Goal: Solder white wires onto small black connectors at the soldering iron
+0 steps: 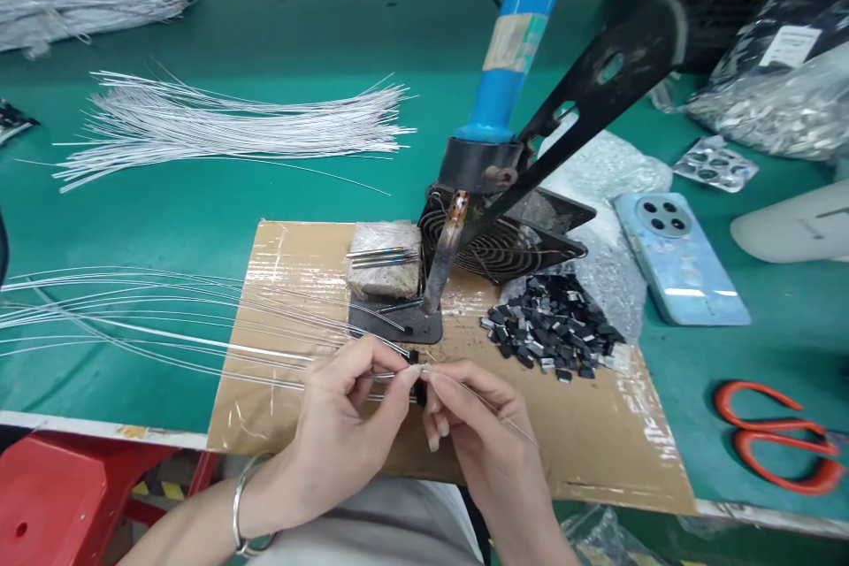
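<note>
A green bench [152, 230] carries everything, with a cardboard sheet [597, 442] reaching its front edge. A blue-handled iron [510, 97] in a black bracket leans over the sheet, its tip down near the sheet's back edge. Toward the bench's back left lies a loose wire bundle [245, 124]; separate wires [199, 339] cross the sheet's left edge. The fan [504, 248] stands at the sheet's back edge, behind the iron's tip. The left hand [351, 433] and right hand [487, 424] meet over the sheet's front half. Off the sheet's right edge lie a phone [690, 274] and, nearer the bench's front edge, orange scissors [783, 441]. A heap of small black parts [557, 323] sits by the sheet's back right corner, a block [388, 274] near its back edge. A black strip [419, 389] is between the hands, at the wires' ends. The left fingers pinch the wires beside it; the right fingers pinch a thin strand [504, 418].
</note>
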Demonstrator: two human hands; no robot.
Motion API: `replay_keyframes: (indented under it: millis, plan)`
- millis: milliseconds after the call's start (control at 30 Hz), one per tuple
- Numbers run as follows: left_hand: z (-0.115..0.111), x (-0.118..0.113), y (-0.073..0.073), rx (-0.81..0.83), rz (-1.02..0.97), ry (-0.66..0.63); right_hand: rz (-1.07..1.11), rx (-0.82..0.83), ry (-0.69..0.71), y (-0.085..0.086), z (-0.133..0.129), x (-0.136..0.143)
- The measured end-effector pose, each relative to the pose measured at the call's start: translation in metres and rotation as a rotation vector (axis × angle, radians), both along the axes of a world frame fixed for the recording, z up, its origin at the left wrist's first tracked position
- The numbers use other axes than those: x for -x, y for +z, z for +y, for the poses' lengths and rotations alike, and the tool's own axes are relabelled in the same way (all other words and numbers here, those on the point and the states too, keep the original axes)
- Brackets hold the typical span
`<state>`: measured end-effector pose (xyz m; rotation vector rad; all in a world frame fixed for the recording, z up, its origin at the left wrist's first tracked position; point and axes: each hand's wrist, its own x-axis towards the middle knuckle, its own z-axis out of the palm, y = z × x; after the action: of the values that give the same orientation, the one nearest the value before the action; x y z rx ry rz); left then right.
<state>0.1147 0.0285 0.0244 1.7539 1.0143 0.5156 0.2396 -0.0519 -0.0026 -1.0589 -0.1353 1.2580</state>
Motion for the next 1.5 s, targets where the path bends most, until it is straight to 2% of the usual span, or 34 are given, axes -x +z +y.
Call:
replay_keyframes:
  millis: [333,467,533,633,700,767,867,967,1133,1300,1400,1500]
  plan:
    - [-0.003,-0.006,-0.003,0.136,-0.102,0.058,0.047,-0.002,-0.084,-0.002,0.001,0.012]
    - [0.0,-0.006,-0.003,0.214,-0.128,0.062,-0.102,0.0,-0.018,-0.007,-0.007,0.005]
    - [0.003,-0.005,-0.003,0.207,-0.096,0.074,-0.345,0.041,-0.043,-0.008,-0.014,-0.007]
    - [0.007,-0.003,-0.003,0.185,-0.058,0.095,-0.968,0.223,-0.227,-0.011,-0.022,-0.033]
    - [0.008,-0.002,-0.003,0.189,-0.064,0.104,-1.374,0.34,-0.26,-0.015,-0.026,-0.049]
    - [0.008,-0.002,-0.003,0.199,-0.073,0.104,-1.683,0.377,-0.2,-0.021,-0.028,-0.061]
    - [0.007,-0.001,-0.002,0.196,-0.074,0.097,-1.913,0.318,-0.123,-0.028,-0.028,-0.068]
    - [0.006,0.0,0.0,0.176,-0.076,0.089,-1.966,0.282,-0.114,-0.03,-0.028,-0.069]
    - [0.008,-0.001,0.003,0.143,-0.062,0.075,-1.903,0.304,-0.093,-0.024,-0.032,-0.07]
    - [0.01,-0.002,0.006,0.128,-0.042,0.072,-1.981,0.419,-0.087,-0.017,-0.038,-0.073]
    - [0.011,-0.002,0.007,0.12,-0.02,0.063,-1.835,0.453,-0.1,-0.014,-0.041,-0.073]
    - [0.011,-0.002,0.007,0.119,0.009,0.063,-1.492,0.392,-0.14,-0.009,-0.039,-0.065]
